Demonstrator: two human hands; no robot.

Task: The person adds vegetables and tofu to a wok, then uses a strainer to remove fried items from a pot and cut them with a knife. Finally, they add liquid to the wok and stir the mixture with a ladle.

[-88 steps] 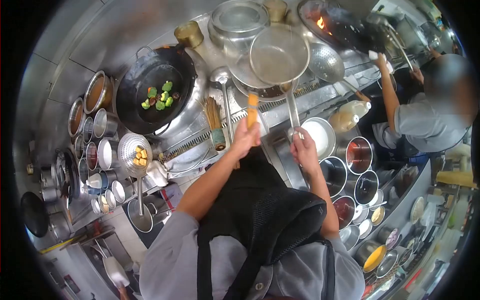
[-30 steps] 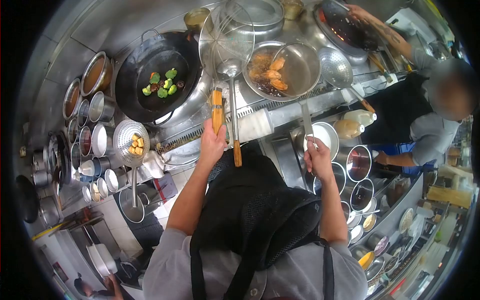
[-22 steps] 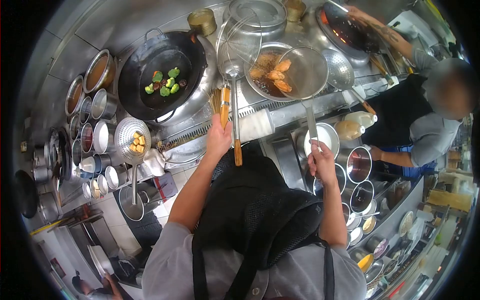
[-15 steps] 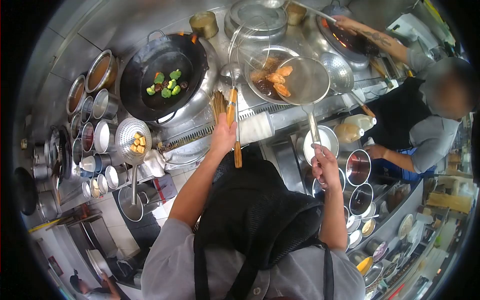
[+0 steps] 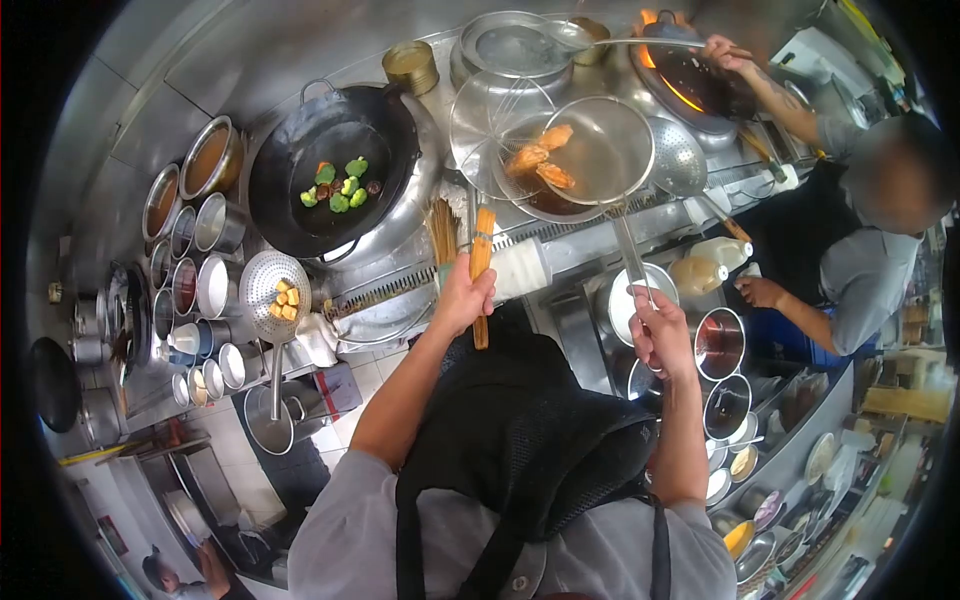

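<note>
My left hand [image 5: 466, 296] is closed around the wooden handle [image 5: 482, 240] of a wire skimmer [image 5: 500, 130]. Fried pieces [image 5: 540, 160] show at the skimmer and strainer over a pan of dark oil [image 5: 560, 203]. My right hand [image 5: 662, 332] grips the metal handle of a round fine-mesh strainer [image 5: 605, 150], which is held above the same pan. To the left, a black wok [image 5: 290, 210] holds broccoli [image 5: 350, 185] and dark pieces. Below it a perforated ladle [image 5: 262, 270] carries yellow cubes [image 5: 285, 300].
Metal bowls and pots [image 5: 215, 222] line the left side. A co-worker's hand [image 5: 725, 52] holds a ladle near a flaming wok [image 5: 690, 80] at the upper right. Bottles [image 5: 697, 274] and sauce pots [image 5: 720, 343] stand right of my right hand.
The strainer and the skimmer have come closer together, with the fried pieces now between them. The co-worker's ladle has swung left toward the lidded pot at the back.
</note>
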